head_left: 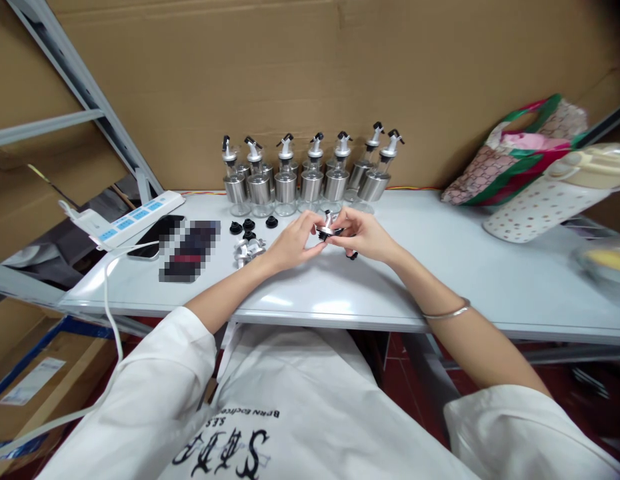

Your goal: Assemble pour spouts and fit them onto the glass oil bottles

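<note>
Both of my hands meet over the middle of the table, pinching a bottle pourer top (327, 231) with a silver-grey body and a black ribbed stopper. My left hand (299, 240) grips it from the left; my right hand (363, 233) has its fingers on the right side. A small black part (353, 255) shows just below my right fingers; whether it is held or lies on the table I cannot tell. To the left lie several black stoppers (249, 225) and a small pile of silver-grey spout pieces (247, 251).
Several glass-and-steel oil bottles (286, 183) with pourers stand along the cardboard wall. A power strip (140, 217), a phone (157, 233) and a blurred-out item (190, 252) are at left. A patterned bag (510, 157), a dotted jug (535, 200) and a clear container (607, 260) are at right.
</note>
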### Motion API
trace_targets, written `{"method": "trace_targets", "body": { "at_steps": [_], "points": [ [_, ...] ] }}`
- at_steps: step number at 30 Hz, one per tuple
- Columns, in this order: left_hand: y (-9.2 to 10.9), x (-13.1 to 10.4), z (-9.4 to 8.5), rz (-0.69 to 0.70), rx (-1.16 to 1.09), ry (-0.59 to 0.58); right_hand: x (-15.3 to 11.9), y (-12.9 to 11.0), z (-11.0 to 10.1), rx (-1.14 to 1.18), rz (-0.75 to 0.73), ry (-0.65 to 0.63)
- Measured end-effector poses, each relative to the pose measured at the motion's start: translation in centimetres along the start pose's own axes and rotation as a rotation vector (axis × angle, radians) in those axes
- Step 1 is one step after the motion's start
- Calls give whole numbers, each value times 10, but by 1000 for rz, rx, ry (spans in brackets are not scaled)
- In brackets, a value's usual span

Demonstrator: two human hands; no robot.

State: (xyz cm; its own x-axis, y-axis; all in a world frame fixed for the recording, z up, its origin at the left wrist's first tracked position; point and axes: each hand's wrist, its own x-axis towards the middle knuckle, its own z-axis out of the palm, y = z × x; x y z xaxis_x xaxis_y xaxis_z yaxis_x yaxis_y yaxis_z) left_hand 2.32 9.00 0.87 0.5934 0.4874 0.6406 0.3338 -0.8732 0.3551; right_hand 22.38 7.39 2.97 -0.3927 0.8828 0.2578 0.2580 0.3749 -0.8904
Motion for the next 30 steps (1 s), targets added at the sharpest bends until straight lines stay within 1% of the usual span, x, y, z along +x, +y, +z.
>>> {"method": "trace_targets", "body": {
  "at_steps": [6, 10, 13, 15, 17, 19, 21, 22, 24, 26, 30],
  "points": [
    [-2, -1, 0, 25, -1, -64, 1, -2, -3, 30, 31, -67],
    [-1, -1, 1, 3, 0, -29, 1, -4, 0, 95, 43, -38],
    [0, -1, 3, 15, -24, 5, 1, -6, 1, 111, 50, -41],
    [0, 0, 4, 41, -25, 3, 1, -8, -1, 97, 43, -47],
    [-1, 0, 4, 57, -17, -11, 1, -8, -6, 68, 22, 0],
    [-2, 0, 3, 57, 1, -38, 3, -7, -14, -18, -1, 97],
    [-2, -1, 2, 48, 29, -72, 5, -3, -23, -201, -13, 188],
    [-2, -1, 1, 41, 40, -89, 6, 0, -28, -323, -16, 213],
    [-2, -2, 1, 24, 45, -111, 8, 7, -36, -570, -10, 217],
    [0, -2, 1, 12, 15, -122, 8, 16, -44, -762, 19, 187],
    [2, -2, 1, -5, -48, -135, 7, 30, -58, -970, 87, 127]
  ]
}}
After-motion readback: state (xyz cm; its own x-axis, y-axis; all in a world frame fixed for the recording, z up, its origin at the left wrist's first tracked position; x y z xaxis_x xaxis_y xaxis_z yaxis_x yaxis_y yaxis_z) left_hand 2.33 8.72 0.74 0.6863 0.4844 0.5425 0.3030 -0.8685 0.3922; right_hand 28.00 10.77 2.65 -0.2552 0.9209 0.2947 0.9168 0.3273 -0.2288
